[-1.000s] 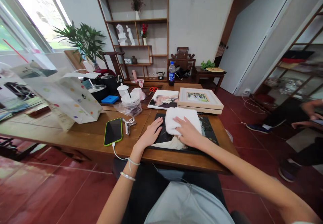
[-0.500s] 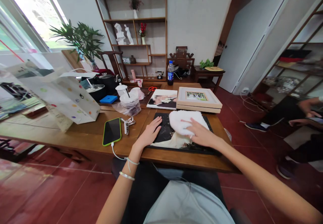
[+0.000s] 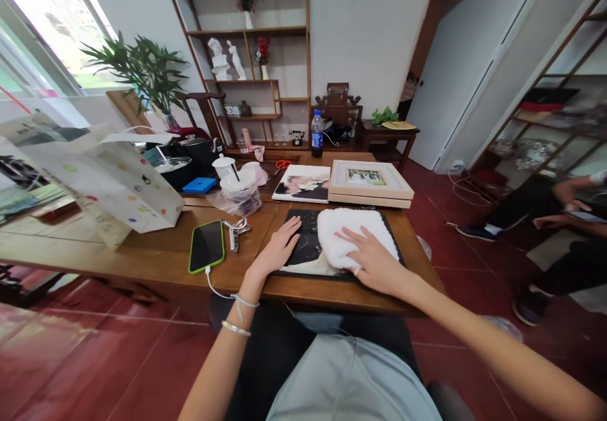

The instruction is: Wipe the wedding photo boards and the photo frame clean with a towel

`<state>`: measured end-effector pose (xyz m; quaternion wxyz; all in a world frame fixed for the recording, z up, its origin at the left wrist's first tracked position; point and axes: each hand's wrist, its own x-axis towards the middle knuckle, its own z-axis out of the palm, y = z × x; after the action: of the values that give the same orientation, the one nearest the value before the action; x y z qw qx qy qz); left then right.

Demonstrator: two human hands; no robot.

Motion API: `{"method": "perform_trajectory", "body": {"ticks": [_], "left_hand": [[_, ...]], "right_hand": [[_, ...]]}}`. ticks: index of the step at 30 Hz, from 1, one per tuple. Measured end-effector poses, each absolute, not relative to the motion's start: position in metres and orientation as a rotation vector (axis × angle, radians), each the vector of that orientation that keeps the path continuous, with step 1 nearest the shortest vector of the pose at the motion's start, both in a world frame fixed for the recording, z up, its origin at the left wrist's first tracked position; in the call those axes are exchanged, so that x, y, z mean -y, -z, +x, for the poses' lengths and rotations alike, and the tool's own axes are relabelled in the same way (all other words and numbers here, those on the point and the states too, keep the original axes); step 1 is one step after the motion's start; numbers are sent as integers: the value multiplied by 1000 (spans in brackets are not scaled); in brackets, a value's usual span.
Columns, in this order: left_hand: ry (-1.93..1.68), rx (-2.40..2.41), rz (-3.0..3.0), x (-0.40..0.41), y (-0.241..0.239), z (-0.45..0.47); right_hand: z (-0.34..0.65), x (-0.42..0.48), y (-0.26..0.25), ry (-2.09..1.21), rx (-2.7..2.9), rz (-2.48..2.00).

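My left hand lies flat on the left side of a black-edged picture panel, fingers spread and holding nothing. The panel rests on the wooden table close to its front edge and has a dark upper area with a cream patch below. On its right part lies a folded fluffy white cloth. With outstretched fingers, my right hand presses down on the cloth. The thumb is by the cloth's near edge, partly hidden. Most of the panel's right half is covered by cloth and hand.
Behind the panel are a pale framed picture and a photo print. A green-edged phone with a white cable lies left of my left hand. Farther back stand a plastic cup, a bottle and a paper bag. A person sits at right.
The white cloth and my right hand have slid toward me over the panel, covering more of the cream patch. My left hand stays on the panel's left side. The view has shifted slightly.
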<state>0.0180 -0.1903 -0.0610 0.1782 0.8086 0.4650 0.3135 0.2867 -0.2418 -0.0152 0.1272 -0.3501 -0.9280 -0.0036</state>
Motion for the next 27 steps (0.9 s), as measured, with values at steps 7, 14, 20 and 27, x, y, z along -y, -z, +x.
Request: {"method": "perform_trajectory", "body": {"ticks": [7, 14, 20, 27], "left_hand": [[-869, -1310, 2286, 189, 63, 16], [-864, -1323, 2279, 187, 65, 16], [-886, -1295, 2300, 187, 64, 16], [-890, -1293, 2308, 187, 64, 17]], "right_hand": [[286, 276, -3, -247, 2877, -596], [317, 224, 6, -223, 2748, -864], [337, 176, 17, -29, 2574, -1226], [335, 182, 19, 155, 2566, -1196]]}}
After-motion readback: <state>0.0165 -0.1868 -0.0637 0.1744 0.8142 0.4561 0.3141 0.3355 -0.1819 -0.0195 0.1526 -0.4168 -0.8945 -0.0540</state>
